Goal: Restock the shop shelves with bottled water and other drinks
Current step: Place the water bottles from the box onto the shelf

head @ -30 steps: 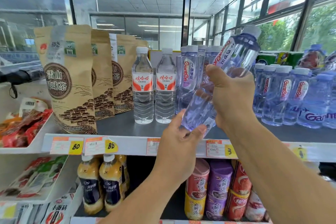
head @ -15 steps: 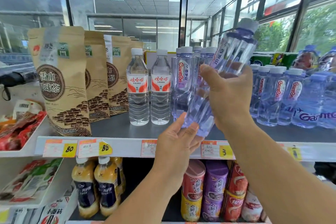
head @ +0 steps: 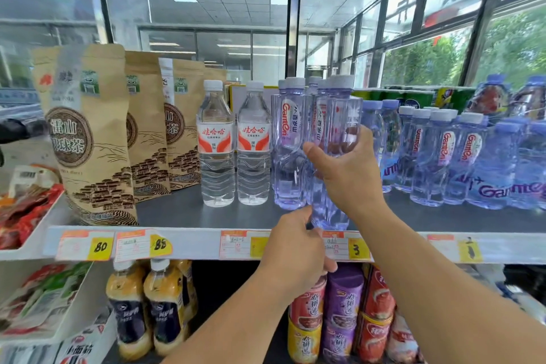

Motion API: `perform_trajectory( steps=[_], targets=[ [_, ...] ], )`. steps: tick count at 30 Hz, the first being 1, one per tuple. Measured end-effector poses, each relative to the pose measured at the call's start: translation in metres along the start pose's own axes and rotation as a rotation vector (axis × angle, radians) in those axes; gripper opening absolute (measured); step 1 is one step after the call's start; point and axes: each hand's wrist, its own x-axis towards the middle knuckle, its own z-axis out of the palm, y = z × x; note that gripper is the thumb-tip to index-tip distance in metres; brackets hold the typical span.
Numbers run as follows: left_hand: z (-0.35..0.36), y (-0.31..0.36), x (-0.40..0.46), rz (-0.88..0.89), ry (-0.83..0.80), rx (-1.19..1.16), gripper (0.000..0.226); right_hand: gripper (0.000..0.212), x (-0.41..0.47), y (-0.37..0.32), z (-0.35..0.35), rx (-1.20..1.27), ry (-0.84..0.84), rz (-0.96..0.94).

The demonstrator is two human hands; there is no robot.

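On the top shelf (head: 183, 210), at its left end, brown paper tea pouches (head: 88, 133) stand upright in a row receding toward the back. Just right of them stand two clear water bottles with red-and-white labels (head: 217, 145), side by side and upright, white caps on. Next comes a cluster of tall violet-tinted Ganten bottles (head: 288, 142), standing close together near the shelf's front.

Directly beside that cluster, the held bottle (head: 339, 115) stands upright with its base at the front edge of the shelf; whether it rests fully on the surface cannot be told. The left hand (head: 295, 251) is below it, in front of the shelf's price strip (head: 236, 245), fingers curled with the thumb and fingertips reaching up to the bottle's base. The right hand (head: 348, 174) wraps round the bottle's middle, thumb across the front and fingers behind, clamped firmly on it.

Farther right, more Ganten bottles (head: 443, 156) with white caps stand in rows, some under clear shrink wrap with the brand name printed across it. Behind them sit green cartons (head: 413, 97) and, at the far right, larger bottles (head: 490, 97).

Below, on the lower shelf, amber drink bottles with dark labels (head: 162, 310) stand at the left, and red, purple and yellow stacked cups (head: 342, 313) stand beneath the hands. At the far left, white trays (head: 35, 233) hold red-and-green snack packets.
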Motion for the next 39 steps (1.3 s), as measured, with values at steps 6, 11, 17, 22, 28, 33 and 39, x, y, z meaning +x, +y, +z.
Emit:
perform_trajectory(
  steps=[6, 11, 17, 22, 28, 33, 39],
  targets=[
    [0.0, 0.003, -0.003, -0.01, -0.007, -0.029, 0.059, 0.094, 0.0, -0.003, -0.002, -0.039, 0.0, -0.011],
    [-0.007, 0.008, -0.006, 0.008, -0.026, -0.049, 0.061, 0.109, -0.003, -0.001, 0.0, -0.121, 0.004, -0.021],
    [-0.007, 0.011, -0.007, 0.048, -0.033, -0.029, 0.063, 0.109, -0.011, 0.0, -0.003, -0.145, 0.001, -0.031],
    [-0.005, 0.012, -0.012, 0.075, -0.064, -0.034, 0.064, 0.099, -0.02, 0.004, -0.001, -0.176, 0.071, -0.023],
    [-0.005, 0.008, -0.01, 0.075, -0.134, 0.036, 0.06, 0.09, -0.024, 0.006, -0.002, -0.281, 0.067, -0.008],
    [-0.007, 0.005, -0.01, 0.098, -0.139, 0.053, 0.058, 0.086, -0.023, 0.004, -0.002, -0.234, 0.051, -0.013],
    [-0.011, 0.01, -0.007, 0.122, -0.063, 0.073, 0.064, 0.067, -0.025, 0.003, -0.014, -0.067, -0.084, 0.063]
  ],
)
